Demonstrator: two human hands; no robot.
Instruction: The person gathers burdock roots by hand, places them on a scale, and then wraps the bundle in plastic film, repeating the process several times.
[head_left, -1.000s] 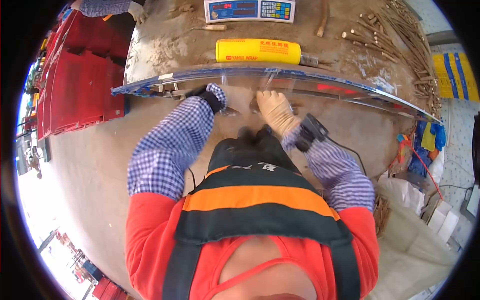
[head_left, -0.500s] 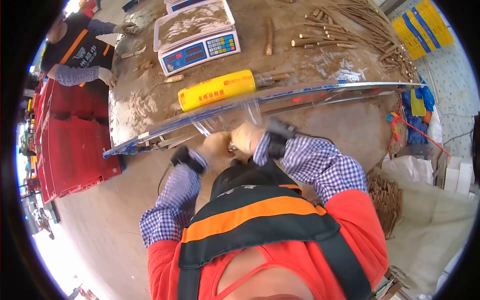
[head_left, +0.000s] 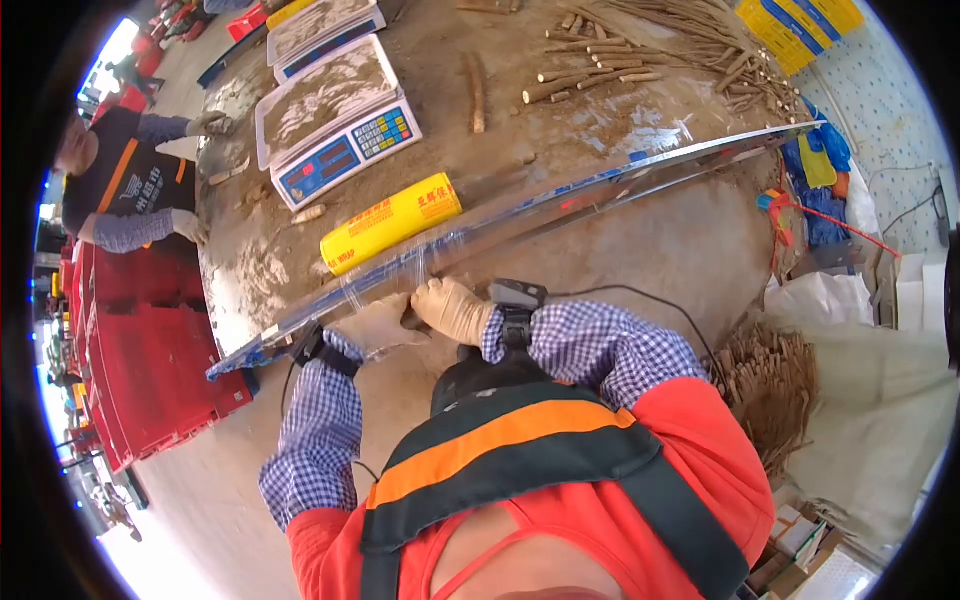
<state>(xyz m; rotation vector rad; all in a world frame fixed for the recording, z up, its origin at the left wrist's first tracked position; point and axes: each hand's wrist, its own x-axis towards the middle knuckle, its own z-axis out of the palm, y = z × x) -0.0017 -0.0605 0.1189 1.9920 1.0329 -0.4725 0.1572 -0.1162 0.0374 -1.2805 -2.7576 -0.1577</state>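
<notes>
A yellow roll of cling film (head_left: 392,222) lies on the table close to its front edge. Clear cling film (head_left: 408,268) stretches from it over the edge down to my gloved hands. My left hand (head_left: 370,325) is closed on the film just below the edge, its fingertips partly hidden. Close beside it, my right hand (head_left: 452,310) has its fingers curled, gripping the film too. Both hands wear pale gloves, with a black strapped device at each wrist.
Behind the roll stand a digital scale (head_left: 340,125) and a second scale (head_left: 320,30). Cut brown roots (head_left: 600,70) lie at the back right of the dirty table (head_left: 560,120). A co-worker (head_left: 130,185) stands at the left by red crates (head_left: 150,350). Bundled roots (head_left: 770,390) are at right.
My hands have moved closer to the table edge, below the roll, and the film between is shorter. The view has turned, so the table sits more slanted.
</notes>
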